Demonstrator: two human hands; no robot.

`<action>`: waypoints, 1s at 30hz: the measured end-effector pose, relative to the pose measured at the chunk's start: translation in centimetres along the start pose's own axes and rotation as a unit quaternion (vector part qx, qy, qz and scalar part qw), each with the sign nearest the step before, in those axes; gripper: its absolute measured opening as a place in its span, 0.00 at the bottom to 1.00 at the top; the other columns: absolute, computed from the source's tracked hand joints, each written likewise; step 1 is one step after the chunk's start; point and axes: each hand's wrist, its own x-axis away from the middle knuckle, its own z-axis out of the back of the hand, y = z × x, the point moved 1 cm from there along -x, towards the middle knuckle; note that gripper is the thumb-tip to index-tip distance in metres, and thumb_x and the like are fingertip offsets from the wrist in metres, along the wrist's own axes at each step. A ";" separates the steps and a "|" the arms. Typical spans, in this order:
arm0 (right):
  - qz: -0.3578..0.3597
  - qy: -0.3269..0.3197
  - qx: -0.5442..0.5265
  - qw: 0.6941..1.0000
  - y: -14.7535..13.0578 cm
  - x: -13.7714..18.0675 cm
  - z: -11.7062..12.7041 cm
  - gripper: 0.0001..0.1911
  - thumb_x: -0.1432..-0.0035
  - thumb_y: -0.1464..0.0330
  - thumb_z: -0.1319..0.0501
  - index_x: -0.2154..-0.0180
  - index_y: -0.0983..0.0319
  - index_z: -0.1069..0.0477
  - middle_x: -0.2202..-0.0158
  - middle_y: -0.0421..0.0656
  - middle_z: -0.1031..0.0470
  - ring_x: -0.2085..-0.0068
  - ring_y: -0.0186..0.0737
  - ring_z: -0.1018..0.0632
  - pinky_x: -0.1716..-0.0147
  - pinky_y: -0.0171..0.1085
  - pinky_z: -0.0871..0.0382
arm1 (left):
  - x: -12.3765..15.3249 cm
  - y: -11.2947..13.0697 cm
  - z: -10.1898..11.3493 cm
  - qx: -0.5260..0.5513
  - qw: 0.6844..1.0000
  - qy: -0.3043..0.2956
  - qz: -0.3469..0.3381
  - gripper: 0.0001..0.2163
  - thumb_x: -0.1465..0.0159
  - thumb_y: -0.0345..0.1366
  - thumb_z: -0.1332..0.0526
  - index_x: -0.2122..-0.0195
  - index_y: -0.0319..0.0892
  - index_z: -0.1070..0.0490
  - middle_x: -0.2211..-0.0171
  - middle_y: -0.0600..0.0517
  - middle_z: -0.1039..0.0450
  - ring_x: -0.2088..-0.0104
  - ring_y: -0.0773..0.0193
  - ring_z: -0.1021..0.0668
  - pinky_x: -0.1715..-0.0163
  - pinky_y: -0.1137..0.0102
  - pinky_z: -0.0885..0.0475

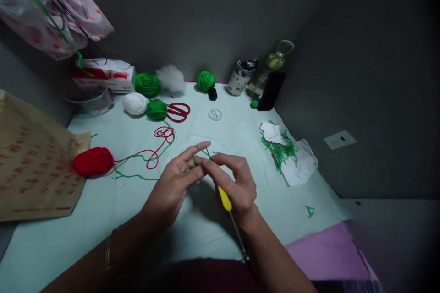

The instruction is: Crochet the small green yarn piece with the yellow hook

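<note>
The left hand (172, 182) pinches green yarn (194, 161), a strand crossing its forefinger; close against it, above the pale desk (113, 206), the right hand (238, 184) grips a yellow-handled hook (224, 198). Dark grey walls (172, 18) stand behind and to the right. Exactly how hook and yarn meet is hard to make out; the brown paper bag (37, 165) and pink spotted cloth (92, 16) are cut off at left.
</note>
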 end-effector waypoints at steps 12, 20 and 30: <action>-0.170 0.034 -0.221 0.960 0.6 -0.6 -0.5 0.12 0.33 0.73 0.41 0.54 0.55 0.22 0.61 0.42 0.19 0.63 0.38 0.20 0.66 0.41 0.23 | 0.2 0.3 -0.2 -0.008 1.000 0.022 -0.017 0.19 0.41 0.33 0.27 0.48 0.48 0.20 0.64 0.54 0.23 0.60 0.67 0.24 0.54 0.73 0.33; -0.154 0.069 -0.201 0.965 0.9 -0.6 0.4 0.13 0.33 0.74 0.41 0.55 0.55 0.21 0.63 0.42 0.20 0.63 0.39 0.21 0.65 0.41 0.23 | -0.4 0.7 0.3 0.093 0.994 -0.003 0.057 0.13 0.41 0.31 0.29 0.54 0.39 0.18 0.81 0.62 0.40 0.81 0.77 0.44 0.55 0.71 0.29; -0.307 0.052 -0.377 0.872 2.0 -0.6 -0.6 0.09 0.33 0.64 0.40 0.60 0.59 0.22 0.65 0.43 0.18 0.68 0.37 0.20 0.66 0.39 0.23 | -0.3 0.3 0.5 -0.034 0.999 -0.008 -0.016 0.17 0.39 0.34 0.29 0.48 0.47 0.20 0.60 0.50 0.22 0.57 0.61 0.23 0.54 0.68 0.33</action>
